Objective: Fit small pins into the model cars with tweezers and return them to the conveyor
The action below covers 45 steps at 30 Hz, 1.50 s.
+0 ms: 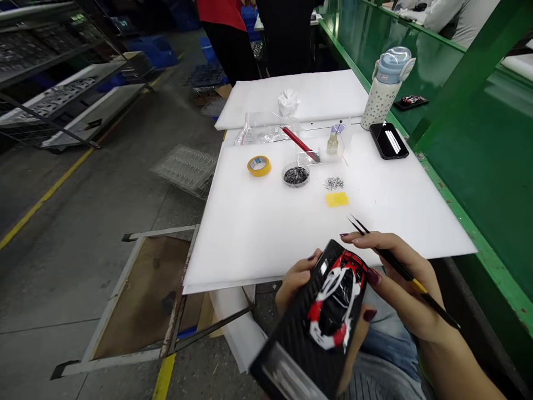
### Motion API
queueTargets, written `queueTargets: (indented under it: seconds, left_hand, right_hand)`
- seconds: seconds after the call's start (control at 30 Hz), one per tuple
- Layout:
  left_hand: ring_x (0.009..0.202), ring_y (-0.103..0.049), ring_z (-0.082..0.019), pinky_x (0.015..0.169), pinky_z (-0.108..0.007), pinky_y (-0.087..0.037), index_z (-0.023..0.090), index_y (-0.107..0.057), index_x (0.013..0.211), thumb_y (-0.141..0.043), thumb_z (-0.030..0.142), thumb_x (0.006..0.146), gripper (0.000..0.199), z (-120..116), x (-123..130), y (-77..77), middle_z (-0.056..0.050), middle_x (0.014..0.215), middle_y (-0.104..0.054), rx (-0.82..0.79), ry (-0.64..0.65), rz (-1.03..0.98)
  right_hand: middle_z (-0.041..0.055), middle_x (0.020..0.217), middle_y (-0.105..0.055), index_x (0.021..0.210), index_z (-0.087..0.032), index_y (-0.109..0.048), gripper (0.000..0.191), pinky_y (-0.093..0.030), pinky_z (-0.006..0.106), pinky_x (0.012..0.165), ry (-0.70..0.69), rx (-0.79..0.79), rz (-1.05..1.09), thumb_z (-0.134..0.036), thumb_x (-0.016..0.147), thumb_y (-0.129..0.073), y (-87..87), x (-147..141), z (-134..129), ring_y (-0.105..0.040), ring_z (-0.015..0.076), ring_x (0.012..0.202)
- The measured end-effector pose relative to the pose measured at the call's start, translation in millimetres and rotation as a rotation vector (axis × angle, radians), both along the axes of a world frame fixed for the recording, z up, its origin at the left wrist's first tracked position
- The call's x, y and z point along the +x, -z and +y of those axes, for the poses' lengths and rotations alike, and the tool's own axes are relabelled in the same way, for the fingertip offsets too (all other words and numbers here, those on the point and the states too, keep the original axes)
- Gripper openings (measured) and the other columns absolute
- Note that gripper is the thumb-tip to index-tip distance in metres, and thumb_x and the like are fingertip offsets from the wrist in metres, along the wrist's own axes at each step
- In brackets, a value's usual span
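Observation:
My left hand [295, 280] is closed around a black carbon-patterned base [297, 339], tilted above my lap. On the base sits a red, white and black model car [335, 303]. In my right hand [412, 289] is a pair of black tweezers [397, 266] with a yellow band. Their tips stand slightly apart, with nothing visible between them, and point toward the table. The right thumb is close to the car's red end; I cannot tell whether it touches. Beyond the tweezers lie a yellow paper piece [337, 199] and a scatter of thin dark slivers [334, 183].
On the white table [250, 233] are a dish of black slivers [296, 175], yellow tape [259, 171], a red pen-like tool [298, 143], a small bottle [332, 144], a phone [389, 141] and a drinking bottle [381, 94]. A green partition [470, 155] runs along the right. People stand behind.

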<state>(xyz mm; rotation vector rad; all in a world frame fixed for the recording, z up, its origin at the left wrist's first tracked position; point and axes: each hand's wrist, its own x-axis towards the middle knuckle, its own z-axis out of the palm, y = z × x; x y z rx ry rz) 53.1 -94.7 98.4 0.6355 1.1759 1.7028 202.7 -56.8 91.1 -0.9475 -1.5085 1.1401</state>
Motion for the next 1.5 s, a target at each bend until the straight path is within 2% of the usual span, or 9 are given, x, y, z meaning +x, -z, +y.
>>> queueTargets:
  seconds: [0.17, 0.43, 0.7, 0.8, 1.0, 1.13, 1.23, 1.37, 1.5]
  left_hand:
    - [0.132, -0.061, -0.027, 0.117, -0.044, -0.048, 0.033, -0.065, 0.122, -0.095, 0.04, 0.069, 0.062, 9.9, 15.1, 26.1, -0.001, 0.127, -0.067, 0.029, 0.087, -0.155]
    - [0.121, -0.07, -0.028, 0.109, -0.047, -0.055, 0.034, -0.066, 0.129, -0.09, 0.036, 0.073, 0.061, 17.8, 13.2, 34.8, -0.004, 0.12, -0.076, -0.018, 0.189, -0.325]
    - [0.121, -0.07, -0.031, 0.109, -0.045, -0.054, 0.029, -0.064, 0.132, -0.096, 0.043, 0.064, 0.077, 17.8, 2.9, 31.2, -0.008, 0.128, -0.074, -0.103, 0.303, -0.287]
    - [0.124, -0.068, -0.033, 0.11, -0.045, -0.053, 0.026, -0.061, 0.137, -0.099, 0.042, 0.058, 0.089, 17.5, 0.3, 36.4, -0.011, 0.129, -0.073, -0.148, 0.418, -0.21]
    - [0.136, -0.059, -0.035, 0.119, -0.049, -0.043, 0.027, -0.065, 0.136, -0.092, 0.059, 0.064, 0.083, 22.4, 14.2, 52.3, -0.012, 0.141, -0.068, -0.093, 0.61, -0.027]
    - [0.119, -0.068, -0.03, 0.109, -0.047, -0.05, 0.028, -0.065, 0.137, -0.08, 0.059, 0.08, 0.066, 41.3, 3.1, 55.3, -0.011, 0.131, -0.072, 0.021, 0.507, 0.321]
    - [0.11, -0.071, -0.029, 0.102, -0.046, -0.054, 0.025, -0.071, 0.123, -0.071, 0.055, 0.088, 0.046, 61.6, -18.0, 57.0, -0.01, 0.116, -0.076, 0.006, 0.342, 0.581]
    - [0.113, -0.07, -0.031, 0.102, -0.049, -0.054, 0.023, -0.073, 0.113, -0.07, 0.056, 0.088, 0.041, 81.3, -38.6, 60.2, -0.01, 0.114, -0.077, -0.036, 0.269, 0.68]
    - [0.109, -0.071, -0.031, 0.097, -0.047, -0.056, 0.024, -0.075, 0.108, -0.07, 0.058, 0.086, 0.04, 90.8, -42.4, 61.6, -0.008, 0.111, -0.078, -0.069, 0.249, 0.754]
  right_hand:
    - [0.0056, 0.137, -0.07, 0.132, -0.032, -0.066, 0.035, -0.052, 0.038, 0.112, 0.04, 0.022, -0.019, -0.024, 0.098, -0.068, 7.0, 0.4, -0.4, -0.062, 0.0254, 0.133]
    - [0.0055, 0.135, -0.07, 0.133, -0.032, -0.064, 0.034, -0.053, 0.032, 0.107, 0.083, 0.05, -0.152, -0.026, 0.099, -0.067, 15.5, -1.5, 2.1, -0.066, 0.0219, 0.127]
    - [0.0095, 0.135, -0.07, 0.107, -0.026, -0.055, 0.029, -0.057, 0.035, 0.098, -0.208, -0.076, -0.22, -0.024, 0.089, -0.077, -12.2, 22.6, 19.6, -0.069, 0.0259, 0.121]
    - [0.0114, 0.133, -0.071, 0.102, -0.026, -0.05, 0.038, -0.057, 0.038, 0.098, -0.187, -0.084, -0.309, -0.021, 0.082, -0.081, -17.8, 32.8, 14.3, -0.07, 0.0278, 0.119]
    - [0.0118, 0.131, -0.072, 0.097, -0.027, -0.044, 0.046, -0.06, 0.033, 0.087, 0.172, 0.083, -0.369, -0.023, 0.074, -0.083, 12.2, 64.6, -10.8, -0.075, 0.0264, 0.107]
    - [0.0111, 0.118, -0.077, 0.093, -0.027, -0.048, 0.044, -0.06, 0.037, 0.077, 0.718, 0.097, -0.511, -0.046, 0.076, -0.084, 36.4, 145.0, -12.7, -0.076, 0.0298, 0.098]
    - [0.0063, 0.09, -0.076, 0.087, -0.028, -0.056, 0.054, -0.047, 0.032, 0.049, 1.175, 0.102, -0.682, -0.061, 0.061, -0.091, 50.9, 217.5, -16.8, -0.07, 0.0272, 0.07]
    - [-0.0037, 0.063, -0.06, 0.082, -0.031, -0.065, 0.036, -0.031, 0.026, 0.034, 1.222, 0.127, -0.591, -0.029, 0.065, -0.097, 60.3, 268.5, -33.7, -0.047, 0.0124, 0.039]
    - [-0.0023, 0.07, -0.062, 0.084, -0.032, -0.07, 0.039, -0.031, 0.026, 0.034, 1.179, 0.129, -0.576, -0.017, 0.062, -0.098, 53.5, 263.0, -45.8, -0.047, 0.0127, 0.041]
